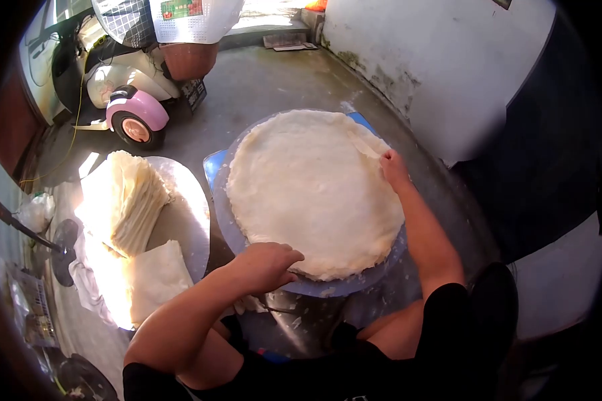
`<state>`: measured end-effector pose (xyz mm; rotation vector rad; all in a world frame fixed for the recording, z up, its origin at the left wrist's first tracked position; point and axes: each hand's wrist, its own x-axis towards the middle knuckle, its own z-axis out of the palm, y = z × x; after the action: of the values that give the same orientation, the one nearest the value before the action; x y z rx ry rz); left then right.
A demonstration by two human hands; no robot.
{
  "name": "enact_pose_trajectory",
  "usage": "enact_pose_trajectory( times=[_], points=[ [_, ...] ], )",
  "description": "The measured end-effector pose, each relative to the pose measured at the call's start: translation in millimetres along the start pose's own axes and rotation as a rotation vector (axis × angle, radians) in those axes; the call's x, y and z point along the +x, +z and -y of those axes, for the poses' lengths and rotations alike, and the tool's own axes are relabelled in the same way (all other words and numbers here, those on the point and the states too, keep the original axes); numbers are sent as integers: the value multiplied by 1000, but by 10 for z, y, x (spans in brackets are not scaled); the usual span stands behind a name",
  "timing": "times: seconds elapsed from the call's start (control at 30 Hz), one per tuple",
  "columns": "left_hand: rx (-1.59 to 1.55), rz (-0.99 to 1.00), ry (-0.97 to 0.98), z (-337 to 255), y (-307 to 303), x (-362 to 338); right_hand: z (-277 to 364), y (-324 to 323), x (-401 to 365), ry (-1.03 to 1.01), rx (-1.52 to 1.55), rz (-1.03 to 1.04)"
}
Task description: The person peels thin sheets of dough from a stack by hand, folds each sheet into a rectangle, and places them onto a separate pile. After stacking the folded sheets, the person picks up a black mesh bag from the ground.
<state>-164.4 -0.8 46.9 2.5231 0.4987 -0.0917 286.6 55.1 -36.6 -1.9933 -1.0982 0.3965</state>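
A broad stack of thin, pale round dough sheets lies in front of me on a round, clear-looking board. At its right edge my right hand is closed in a pinch on the rim of the top sheet, where a small flap is lifted and folded. My left hand rests at the near left edge of the stack, its fingers and thumb parted around the rim. To the left, a second round board bears a tall pile of folded dough sheets and a flatter folded sheet.
A blue surface shows under the main board. Beyond on the left stands a scooter with a pink fender and a basket. A stained white wall runs along the right. Plastic bags lie at far left.
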Motion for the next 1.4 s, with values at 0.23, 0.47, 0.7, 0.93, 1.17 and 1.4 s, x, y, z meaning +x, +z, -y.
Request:
enact_pose_trajectory(
  times=[0.23,0.47,0.7,0.93,1.17,1.4],
  points=[
    [-26,48,-87,85,-6,36,163,54,-306,-37,-558,-56],
    [-124,-117,-73,299,20,41,790,259,-522,54,468,403],
    [-283,-222,-270,605,-107,232,1622,581,-1298,-254,208,436],
    [-393,-614,-435,1051,57,472,1916,452,-2037,-537,47,527],
    [-246,-1066,-45,1417,248,591,2182,-193,-2580,-611,15,806],
    [-41,-1277,48,793,-342,0,2187,-679,-2875,-681,142,808]
  ],
)
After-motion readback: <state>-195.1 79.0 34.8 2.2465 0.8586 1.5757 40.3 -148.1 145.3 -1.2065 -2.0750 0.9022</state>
